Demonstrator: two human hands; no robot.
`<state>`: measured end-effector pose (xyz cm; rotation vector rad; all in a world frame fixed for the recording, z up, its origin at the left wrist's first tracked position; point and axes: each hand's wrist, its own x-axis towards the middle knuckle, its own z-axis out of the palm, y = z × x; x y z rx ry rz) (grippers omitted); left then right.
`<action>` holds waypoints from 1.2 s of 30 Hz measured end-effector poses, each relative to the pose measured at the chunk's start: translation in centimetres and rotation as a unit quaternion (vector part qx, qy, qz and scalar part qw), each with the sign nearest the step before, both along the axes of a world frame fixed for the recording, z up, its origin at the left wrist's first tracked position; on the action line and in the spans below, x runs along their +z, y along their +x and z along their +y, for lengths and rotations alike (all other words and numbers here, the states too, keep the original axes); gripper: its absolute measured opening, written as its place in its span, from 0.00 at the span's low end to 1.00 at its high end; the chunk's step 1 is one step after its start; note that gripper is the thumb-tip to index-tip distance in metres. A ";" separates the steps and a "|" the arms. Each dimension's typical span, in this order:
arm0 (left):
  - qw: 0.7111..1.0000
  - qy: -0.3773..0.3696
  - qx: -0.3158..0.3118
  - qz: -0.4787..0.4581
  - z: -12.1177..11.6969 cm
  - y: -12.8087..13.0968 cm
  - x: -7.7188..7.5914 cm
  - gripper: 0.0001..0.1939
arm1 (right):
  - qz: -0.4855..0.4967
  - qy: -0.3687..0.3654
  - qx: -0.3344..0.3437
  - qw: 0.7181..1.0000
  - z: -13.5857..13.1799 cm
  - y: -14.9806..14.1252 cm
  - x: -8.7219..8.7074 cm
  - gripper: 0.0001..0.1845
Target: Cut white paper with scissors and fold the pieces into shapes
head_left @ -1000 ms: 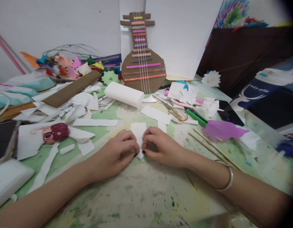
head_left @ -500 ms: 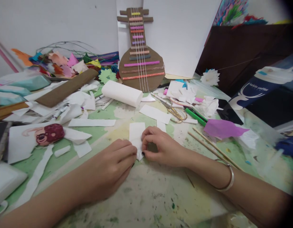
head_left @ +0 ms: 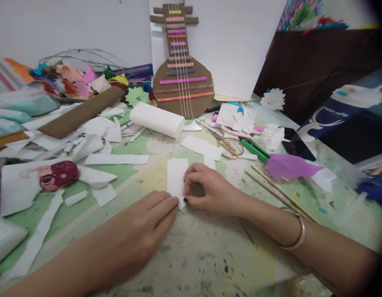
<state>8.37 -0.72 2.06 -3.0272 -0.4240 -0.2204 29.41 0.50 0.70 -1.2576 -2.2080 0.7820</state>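
A stained table (head_left: 209, 260), a pale wall (head_left: 69, 29) behind — the paper (head_left: 177, 177) lies between left hand (head_left: 147, 214), bunched at its lower left, and right hand (head_left: 215, 189), curled lower right — whether either pinches, one cannot tell.

Light is soft, the right corners black.

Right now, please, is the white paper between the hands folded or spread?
Mostly spread: the white paper lies flat along its upper part. Whether its pointed lower tip is folded, I cannot tell.
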 end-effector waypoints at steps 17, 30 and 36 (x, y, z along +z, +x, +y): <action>0.994 -0.085 0.045 -0.041 -0.1 -0.2 0.2 0.17 | -0.004 0.011 0.009 1.000 0.0 0.2 0.0 0.03; 0.996 -0.062 0.021 -0.061 0.1 -0.3 0.1 0.15 | -0.005 0.017 0.011 1.000 0.0 0.1 0.1 0.04; 0.997 -0.061 0.018 -0.053 0.3 -0.3 0.0 0.17 | -0.004 0.019 0.008 1.000 -0.1 0.0 -0.1 0.03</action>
